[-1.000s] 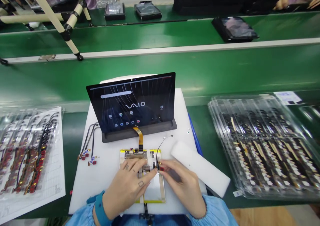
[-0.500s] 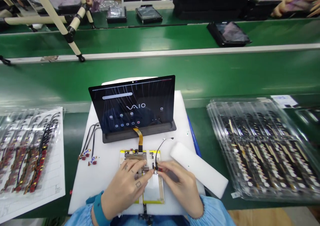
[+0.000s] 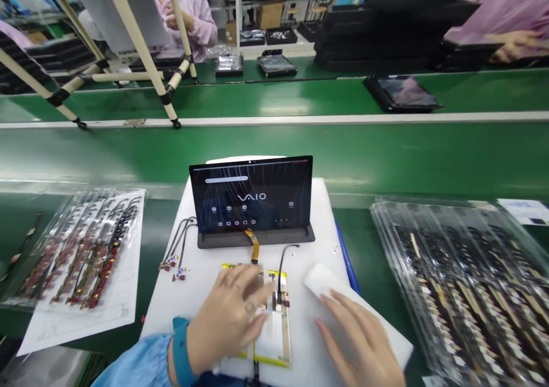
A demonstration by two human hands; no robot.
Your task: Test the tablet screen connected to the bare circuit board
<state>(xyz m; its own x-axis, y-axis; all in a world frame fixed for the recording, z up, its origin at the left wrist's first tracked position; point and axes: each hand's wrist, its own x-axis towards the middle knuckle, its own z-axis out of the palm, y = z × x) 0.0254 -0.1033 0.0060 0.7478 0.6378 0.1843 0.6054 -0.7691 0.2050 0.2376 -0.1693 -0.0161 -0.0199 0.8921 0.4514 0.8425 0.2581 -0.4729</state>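
My left hand (image 3: 227,318) hovers blurred over the left part of a circuit board and yellow-edged battery assembly (image 3: 272,341), its fingers apart and holding nothing I can see. My right hand (image 3: 355,344) rests its open fingers on a white foam block (image 3: 364,324) to the right of the assembly. A thin black cable (image 3: 281,275) rises from a connector on the board. An orange flex ribbon (image 3: 253,244) links the board to a lit VAIO tablet (image 3: 251,195), which stands upright in a dark holder (image 3: 255,237). My left hand hides part of the board.
Everything stands on a white mat (image 3: 319,261) on a green conveyor bench. Several loose black cables (image 3: 180,244) lie to its left, beside a clear pack of cables (image 3: 86,250). A stacked clear tray of parts (image 3: 454,290) sits to the right. Co-workers sit beyond the far belt.
My right hand has let go of the cable and moved right onto the foam block. My left hand has drawn back from the board, and the view has tilted upward.
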